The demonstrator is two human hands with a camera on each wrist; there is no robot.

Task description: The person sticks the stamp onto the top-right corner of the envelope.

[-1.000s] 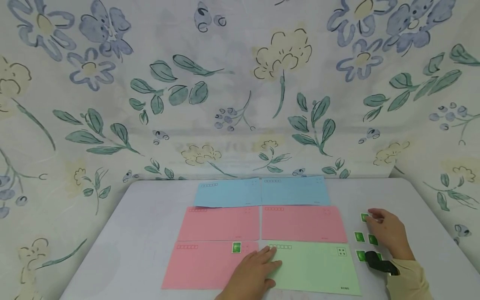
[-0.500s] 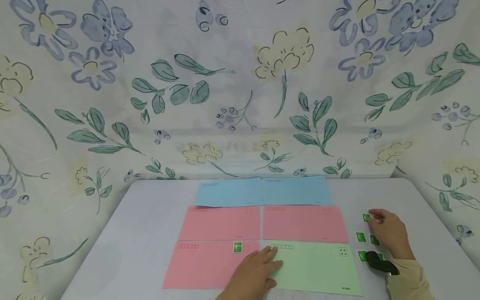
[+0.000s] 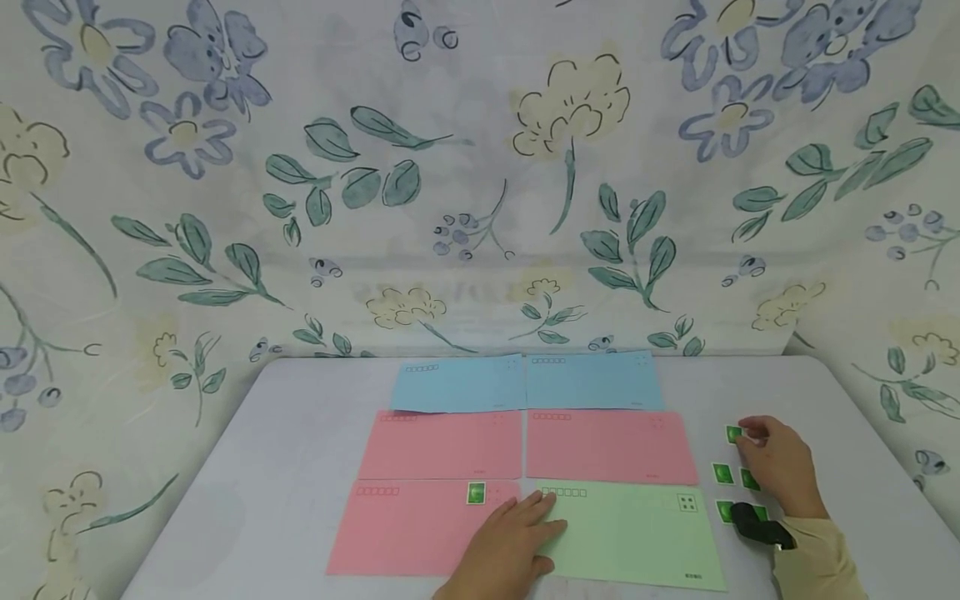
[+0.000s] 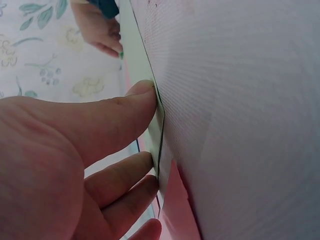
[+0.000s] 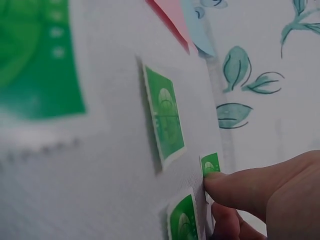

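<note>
My left hand rests with spread fingers over the left edge of a light green envelope and the near corner of a pink envelope. In the left wrist view the thumb lies at the green envelope's edge. My right hand is at the right, thumb and finger at the edge of the farthest green stamp. The right wrist view shows the thumb pressed on that stamp, with other fingers curled below. Several more stamps lie nearby, some partly hidden by the hand and the black wrist strap.
Two more pink envelopes lie in the middle row, two blue ones at the back. One green stamp sits near the upper right of the near pink envelope. Floral cloth hangs behind the white table.
The head view has shifted very slightly. Both hands, the envelopes and the stamps keep their places.
</note>
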